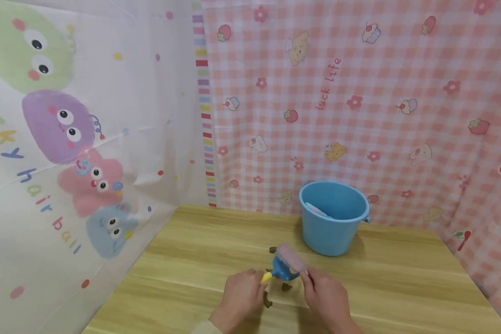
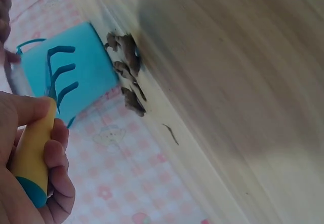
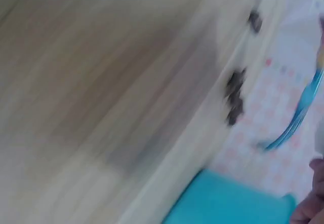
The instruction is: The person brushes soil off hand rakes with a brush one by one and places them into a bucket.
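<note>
My left hand (image 1: pixel 244 292) grips the yellow handle of a small hand rake (image 2: pixel 34 150). The rake's blue head (image 1: pixel 280 269) has curved tines and is held over the wooden table. In my right hand (image 1: pixel 327 294) is a pale pink brush (image 1: pixel 290 257), its bristle side turned toward the rake and overlapping it in the head view. Brown dried, crumpled pieces (image 1: pixel 267 300) lie on the table around and under the tools. Several of these brown clumps (image 2: pixel 129 54) show close together in the left wrist view; the right wrist view is blurred.
Behind and to the right of the hands stands a blue bucket (image 1: pixel 331 234), with a pale pinkish object (image 1: pixel 316 209) leaning inside it. A pink checked cloth (image 1: pixel 267 130) hangs along the back of the wooden table (image 1: pixel 179 260), and a white printed cloth (image 1: pixel 150 139) hangs at left.
</note>
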`<state>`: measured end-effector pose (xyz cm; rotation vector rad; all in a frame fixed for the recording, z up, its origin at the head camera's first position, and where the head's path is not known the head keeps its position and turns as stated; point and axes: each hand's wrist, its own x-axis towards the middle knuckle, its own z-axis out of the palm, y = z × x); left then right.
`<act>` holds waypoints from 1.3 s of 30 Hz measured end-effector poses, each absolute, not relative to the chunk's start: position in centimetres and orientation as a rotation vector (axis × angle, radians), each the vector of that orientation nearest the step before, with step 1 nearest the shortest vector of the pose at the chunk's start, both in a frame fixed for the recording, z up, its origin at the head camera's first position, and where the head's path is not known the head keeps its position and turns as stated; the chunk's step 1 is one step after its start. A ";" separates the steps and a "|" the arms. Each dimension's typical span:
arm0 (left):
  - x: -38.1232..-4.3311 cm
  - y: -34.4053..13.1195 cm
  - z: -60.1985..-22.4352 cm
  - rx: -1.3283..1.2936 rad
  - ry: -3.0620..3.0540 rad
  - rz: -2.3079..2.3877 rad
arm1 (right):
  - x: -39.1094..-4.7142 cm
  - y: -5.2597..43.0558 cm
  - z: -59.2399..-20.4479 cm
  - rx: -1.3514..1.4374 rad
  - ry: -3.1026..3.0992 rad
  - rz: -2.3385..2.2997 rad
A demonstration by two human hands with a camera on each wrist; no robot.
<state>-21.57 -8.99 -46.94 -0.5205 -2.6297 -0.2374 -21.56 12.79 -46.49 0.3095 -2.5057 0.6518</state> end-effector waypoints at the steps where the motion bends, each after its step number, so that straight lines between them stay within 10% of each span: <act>1: -21.5 -8.9 -46.9 -0.533 -2.625 -0.217 | -21.5 12.3 -46.3 0.358 -2.525 0.647; 39: -21.9 -9.8 -45.9 -0.401 -2.660 -0.785 | -21.5 15.0 -48.5 0.070 -2.480 0.649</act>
